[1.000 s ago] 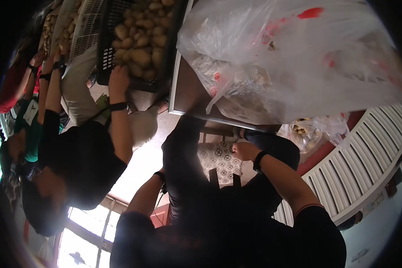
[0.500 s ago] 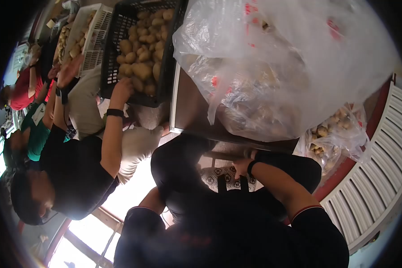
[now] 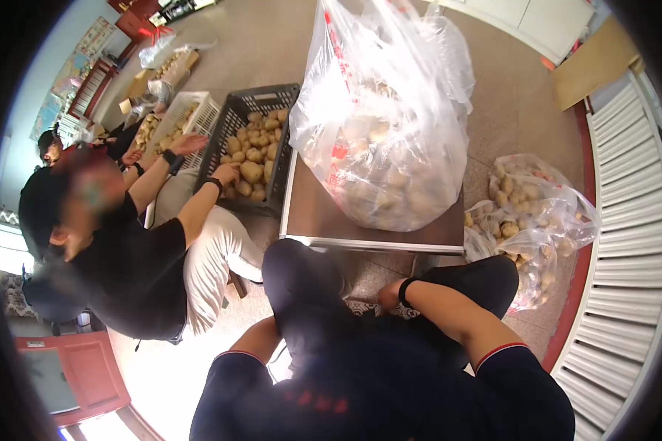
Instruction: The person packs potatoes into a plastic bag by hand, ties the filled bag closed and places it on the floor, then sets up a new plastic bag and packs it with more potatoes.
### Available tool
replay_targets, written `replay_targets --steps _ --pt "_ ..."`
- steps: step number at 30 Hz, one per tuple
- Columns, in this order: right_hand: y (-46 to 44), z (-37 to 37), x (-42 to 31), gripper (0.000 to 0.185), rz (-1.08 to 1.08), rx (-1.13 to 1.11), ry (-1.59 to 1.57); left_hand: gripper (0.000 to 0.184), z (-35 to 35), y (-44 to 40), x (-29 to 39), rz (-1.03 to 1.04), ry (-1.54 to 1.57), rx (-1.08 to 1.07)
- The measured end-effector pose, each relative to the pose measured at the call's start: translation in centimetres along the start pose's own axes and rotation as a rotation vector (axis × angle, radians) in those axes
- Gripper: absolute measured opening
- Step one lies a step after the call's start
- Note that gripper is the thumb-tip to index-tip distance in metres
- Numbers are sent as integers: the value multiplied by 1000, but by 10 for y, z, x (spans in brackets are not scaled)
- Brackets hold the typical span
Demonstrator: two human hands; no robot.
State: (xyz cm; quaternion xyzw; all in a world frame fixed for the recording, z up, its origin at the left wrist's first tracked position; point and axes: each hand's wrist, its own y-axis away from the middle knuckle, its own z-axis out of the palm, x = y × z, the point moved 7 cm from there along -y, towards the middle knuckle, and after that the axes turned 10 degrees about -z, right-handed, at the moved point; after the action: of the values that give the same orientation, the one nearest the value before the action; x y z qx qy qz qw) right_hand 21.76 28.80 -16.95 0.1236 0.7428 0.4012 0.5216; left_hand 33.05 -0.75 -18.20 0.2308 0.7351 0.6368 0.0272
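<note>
Keeping right hand [image 3: 390, 295] low at five o'clock, beside patterned cloth [image 3: 360, 306]; cannot tell finger spread (left hand hidden). Looking farther ahead now, leaving plastic bag [image 3: 382, 125], one o'clock, untouched.

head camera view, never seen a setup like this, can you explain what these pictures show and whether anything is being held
There is no machine here: it's a person with bare hands, and every picture comes from one camera worn on the head, looking forward and down. The dark shirt at the bottom is the wearer's own. Their right hand is low down by a patterned cloth; whether its grip holds anything can't be made out. Their left hand is out of sight. Left of the table is a black crate of potatoes, with a co-worker's hand at its edge. On the table stands a big see-through bag, apparently of potatoes too. More filled bags lie to the right.
</note>
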Motion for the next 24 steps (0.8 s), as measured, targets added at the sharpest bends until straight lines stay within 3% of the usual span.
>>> replay_targets --steps 3,6,8,13,18,24 --pt "-18 31 8 46 144 44 33 29 4 9 -16 54 41 24" --pt "-12 10 -3 55 143 187 204 29 3 20 -34 78 95 44" --pt "4 7 -17 62 169 226 90 29 5 25 -50 69 118 46" --pt "-17 13 -8 65 158 141 40 29 9 24 -69 28 144 29" --pt "-57 22 13 57 -113 148 -269 30 3 9 -55 -33 108 -12" --pt "-88 1 -5 52 -746 57 -1207 30 -11 -18 -8 -69 51 -53"
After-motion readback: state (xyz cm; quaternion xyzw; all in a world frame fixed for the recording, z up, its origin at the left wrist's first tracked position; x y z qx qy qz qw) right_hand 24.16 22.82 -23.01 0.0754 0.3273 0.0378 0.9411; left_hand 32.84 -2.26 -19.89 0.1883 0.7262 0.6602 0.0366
